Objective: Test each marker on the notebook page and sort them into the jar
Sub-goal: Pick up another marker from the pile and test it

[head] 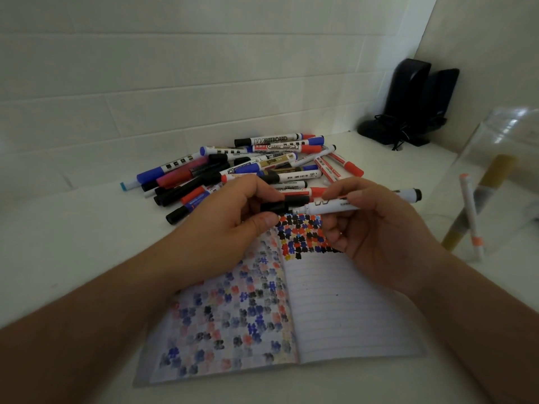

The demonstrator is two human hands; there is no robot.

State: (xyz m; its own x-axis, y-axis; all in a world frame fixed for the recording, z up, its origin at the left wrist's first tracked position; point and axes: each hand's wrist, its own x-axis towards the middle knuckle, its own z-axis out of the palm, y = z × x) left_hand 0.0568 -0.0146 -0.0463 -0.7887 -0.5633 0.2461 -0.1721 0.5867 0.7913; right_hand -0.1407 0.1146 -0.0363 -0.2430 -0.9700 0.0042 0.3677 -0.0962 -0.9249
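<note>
White cylindrical marker (335, 206) pinched in right hand (376, 228); left hand (230, 223) fingers grip black cap (274, 207).

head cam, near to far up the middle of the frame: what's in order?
Notebook → left hand pinching a black cap, right hand holding the uncapped marker → marker pile → tiled wall.

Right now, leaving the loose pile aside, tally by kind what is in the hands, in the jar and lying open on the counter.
uncapped marker, in the right hand: 1
black cap, in the left hand: 1
jar: 1
markers in the jar: 2
open notebook: 1
Total: 6
</note>
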